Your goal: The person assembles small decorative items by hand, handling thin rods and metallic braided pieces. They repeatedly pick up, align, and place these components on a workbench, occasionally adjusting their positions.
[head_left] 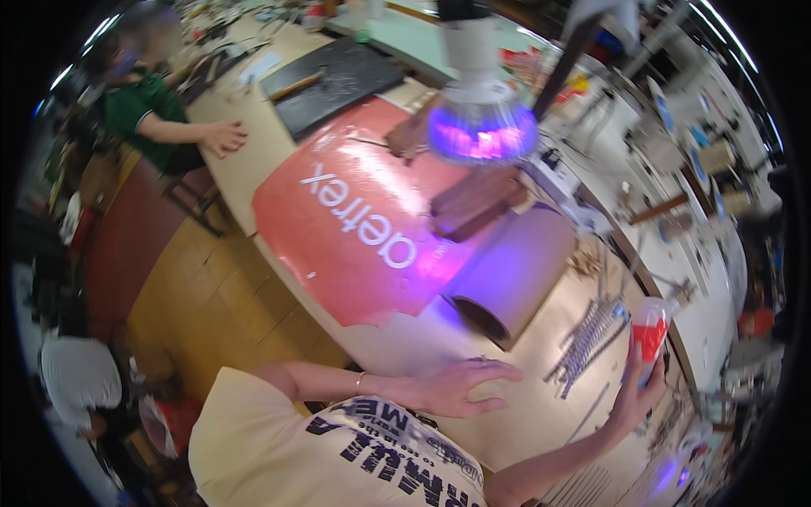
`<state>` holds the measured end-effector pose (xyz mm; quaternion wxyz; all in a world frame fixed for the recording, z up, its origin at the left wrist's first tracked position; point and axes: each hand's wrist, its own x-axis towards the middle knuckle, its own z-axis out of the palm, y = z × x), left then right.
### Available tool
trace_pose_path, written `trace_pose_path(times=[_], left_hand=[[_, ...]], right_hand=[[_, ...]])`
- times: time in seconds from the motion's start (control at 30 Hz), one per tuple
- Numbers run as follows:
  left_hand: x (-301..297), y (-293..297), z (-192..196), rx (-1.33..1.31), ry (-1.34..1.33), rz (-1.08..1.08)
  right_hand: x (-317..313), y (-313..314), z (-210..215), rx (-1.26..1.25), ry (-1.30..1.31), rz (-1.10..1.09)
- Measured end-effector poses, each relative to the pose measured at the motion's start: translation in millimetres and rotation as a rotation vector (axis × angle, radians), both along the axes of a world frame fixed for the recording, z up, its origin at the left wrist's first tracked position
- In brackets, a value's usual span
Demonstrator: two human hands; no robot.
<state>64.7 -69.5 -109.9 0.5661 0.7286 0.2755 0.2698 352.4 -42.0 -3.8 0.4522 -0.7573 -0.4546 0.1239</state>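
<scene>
My right hand [639, 395] is wrapped round a translucent plastic bottle [649, 331] with a red label, held upright at the table's right side. Empty, with its fingers apart, my left hand [469, 387] hovers over or rests on the pale tabletop [405, 348]; contact is hard to tell. Between my hands and a little farther off lies a bunch of dark, zigzag-edged strips [589, 342]. A wide brown cardboard tube [532, 266] lies beyond my left hand, its open end toward me.
A lamp glowing violet [481, 127] hangs above brown blocks [480, 203] and a glossy red sheet [338, 228]. Behind is a black board [338, 80] bearing a yellow-handled tool [297, 86]. A co-worker's hand [224, 138] is at the far left edge. Cluttered white shelves [667, 245] stand right.
</scene>
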Motion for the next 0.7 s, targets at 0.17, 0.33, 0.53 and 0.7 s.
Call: trace_pose_path(times=[0.17, 0.33, 0.53, 0.7], left_hand=[[-28, 26, 48, -0.501, -0.615, 0.348], [-214, 89, 30, -0.751, -0.549, 0.964], [-501, 190, -9, 0.098, 0.735, 1.383], [-568, 231, -27, 0.252, 1.194, 1.525]], right_hand=[[-178, -19, -2, -0.073, -0.088, 0.604], [-214, -18, 4, -0.124, -0.104, 1.2], [-127, -28, -14, -0.279, -0.087, 0.771], [-61, -72, -27, -0.359, -0.131, 0.284]])
